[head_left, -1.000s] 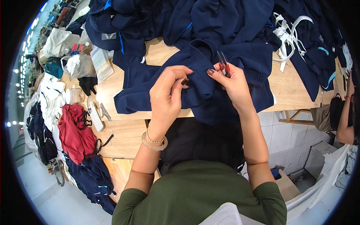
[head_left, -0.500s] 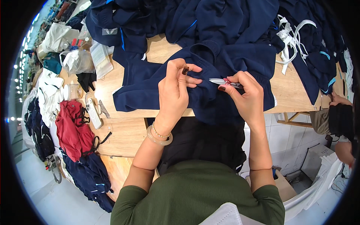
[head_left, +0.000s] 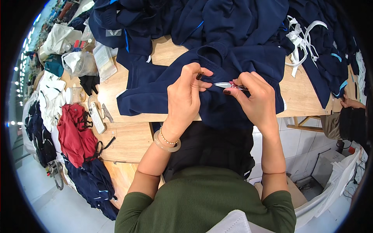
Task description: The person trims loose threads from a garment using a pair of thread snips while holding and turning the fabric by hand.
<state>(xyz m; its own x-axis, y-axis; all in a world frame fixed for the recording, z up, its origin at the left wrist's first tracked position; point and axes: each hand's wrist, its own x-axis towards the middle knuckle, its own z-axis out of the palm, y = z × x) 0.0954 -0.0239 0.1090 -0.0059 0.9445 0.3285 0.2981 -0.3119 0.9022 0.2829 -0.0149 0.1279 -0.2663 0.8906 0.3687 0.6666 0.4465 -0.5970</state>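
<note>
A navy garment [head_left: 163, 85] lies rumpled across the wooden worktable [head_left: 128, 136]. The left hand [head_left: 185, 99] pinches its fabric; the right hand [head_left: 256, 101] grips small thread snips [head_left: 227, 84]. Navy clothes are piled behind.

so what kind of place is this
Probably a garment workshop: navy garments heaped on a wooden table, the right hand holding small snips to one, the left hand pinching it.
</note>
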